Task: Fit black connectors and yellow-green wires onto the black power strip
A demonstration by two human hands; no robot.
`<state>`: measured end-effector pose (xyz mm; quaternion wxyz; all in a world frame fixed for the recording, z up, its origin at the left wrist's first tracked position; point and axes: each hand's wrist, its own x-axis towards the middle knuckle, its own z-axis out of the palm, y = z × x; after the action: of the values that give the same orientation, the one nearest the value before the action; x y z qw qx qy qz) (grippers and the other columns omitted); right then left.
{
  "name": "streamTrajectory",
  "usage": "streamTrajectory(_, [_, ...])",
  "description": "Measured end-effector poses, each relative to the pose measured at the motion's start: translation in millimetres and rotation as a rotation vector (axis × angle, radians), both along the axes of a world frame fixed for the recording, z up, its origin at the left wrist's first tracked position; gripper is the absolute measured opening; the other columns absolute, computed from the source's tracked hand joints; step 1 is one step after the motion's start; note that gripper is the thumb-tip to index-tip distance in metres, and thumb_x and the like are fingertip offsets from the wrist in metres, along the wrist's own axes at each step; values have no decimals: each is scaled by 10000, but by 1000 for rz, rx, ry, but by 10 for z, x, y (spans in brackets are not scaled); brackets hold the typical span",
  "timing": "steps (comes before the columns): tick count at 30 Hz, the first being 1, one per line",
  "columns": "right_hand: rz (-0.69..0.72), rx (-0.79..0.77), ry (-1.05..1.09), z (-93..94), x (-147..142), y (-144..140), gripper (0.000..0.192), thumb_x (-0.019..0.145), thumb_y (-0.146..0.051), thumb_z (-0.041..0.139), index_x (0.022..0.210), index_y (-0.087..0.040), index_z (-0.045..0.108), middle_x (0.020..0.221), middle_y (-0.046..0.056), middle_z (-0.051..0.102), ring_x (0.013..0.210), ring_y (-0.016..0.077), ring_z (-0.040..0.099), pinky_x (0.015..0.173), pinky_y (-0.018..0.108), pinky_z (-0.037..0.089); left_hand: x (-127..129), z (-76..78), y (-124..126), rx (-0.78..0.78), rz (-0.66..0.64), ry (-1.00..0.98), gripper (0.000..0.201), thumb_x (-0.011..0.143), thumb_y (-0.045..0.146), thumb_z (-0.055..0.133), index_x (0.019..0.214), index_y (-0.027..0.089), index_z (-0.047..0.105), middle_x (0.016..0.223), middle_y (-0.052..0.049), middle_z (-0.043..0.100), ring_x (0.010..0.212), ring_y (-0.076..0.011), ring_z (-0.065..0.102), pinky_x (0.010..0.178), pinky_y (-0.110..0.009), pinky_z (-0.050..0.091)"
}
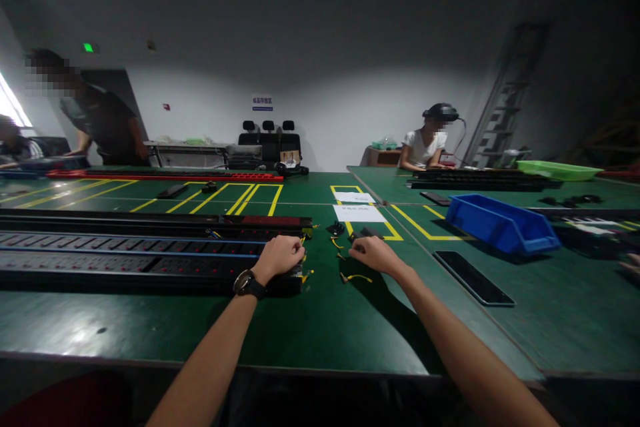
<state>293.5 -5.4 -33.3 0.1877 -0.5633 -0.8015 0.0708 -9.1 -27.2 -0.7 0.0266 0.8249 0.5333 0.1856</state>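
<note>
Our 2 bare forearms reach in from the near edge of the dark green workbench (310, 333), the left wrist wearing a black wristwatch (249, 283). We rest our left hand (279, 256) on the near right end of the long black power strip housing with rows of sockets (125, 255), fingers curled down together over its end; whether they pinch anything we cannot tell. Our right hand (373, 253) lies palm down on the bench just beside that end, fingers bent and close together over a small dark part (364, 234) at their tips, its grip hidden. Short yellow wire pieces (356, 277) lie scattered between and just under the 2 hands, and a small black fitting (335, 229) sits just beyond them. Farther out, 2 white paper sheets (359, 213) lie inside yellow floor-style markings. To the right sit a flat black rectangular panel (473, 277) and a blue plastic bin (501, 223). Beyond, a seated person in a white shirt (425, 144) works at the far bench, and another person in a dark shirt (103, 120) leans at the far left.
</note>
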Motion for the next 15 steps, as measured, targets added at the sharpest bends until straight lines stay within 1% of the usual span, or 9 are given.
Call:
streamTrajectory(5, [83, 17, -17, 35, -173, -84, 257, 965, -352, 593, 847, -180, 741, 814, 66, 731, 722, 176, 639, 659, 264, 379, 7, 9, 1, -14, 11, 9, 252, 942, 331, 538, 880, 217, 755, 887, -61, 764, 798, -191, 686, 682, -250, 426])
streamTrajectory(7, [73, 42, -25, 44, -214, -105, 258, 970, -364, 597, 844, -188, 737, 812, 62, 733, 730, 175, 645, 664, 259, 381, 8, 10, 0, -9, 11, 10, 251, 943, 328, 537, 873, 219, 751, 895, -59, 767, 807, -195, 688, 680, -253, 424])
streamTrajectory(9, [-13, 84, -13, 48, -217, -100, 248, 974, -361, 586, 861, -203, 740, 822, 62, 740, 736, 180, 653, 650, 255, 371, 6, 8, -1, 0, 4, 8, 250, 944, 326, 535, 866, 219, 747, 895, -58, 767, 814, -196, 688, 681, -254, 423])
streamTrajectory(11, [-165, 136, 34, 45, -177, -64, 263, 979, -381, 563, 883, -218, 745, 846, 69, 749, 755, 194, 663, 638, 258, 364, 2, 4, 0, 2, 1, 7, 248, 947, 327, 536, 864, 217, 742, 886, -57, 763, 807, -193, 686, 679, -252, 421])
streamTrajectory(13, [-325, 182, 140, 34, -100, 0, 292, 979, -411, 541, 900, -223, 750, 870, 82, 754, 790, 216, 670, 638, 266, 372, -3, -1, 6, 2, 3, 10, 244, 948, 323, 538, 856, 216, 737, 870, -54, 757, 794, -190, 684, 676, -251, 416])
streamTrajectory(15, [-443, 203, 299, 13, 5, 81, 311, 967, -407, 530, 899, -202, 753, 890, 103, 754, 823, 237, 670, 651, 278, 393, -11, -7, 17, 4, 0, 13, 239, 947, 315, 539, 845, 215, 731, 859, -52, 754, 788, -189, 684, 675, -251, 411])
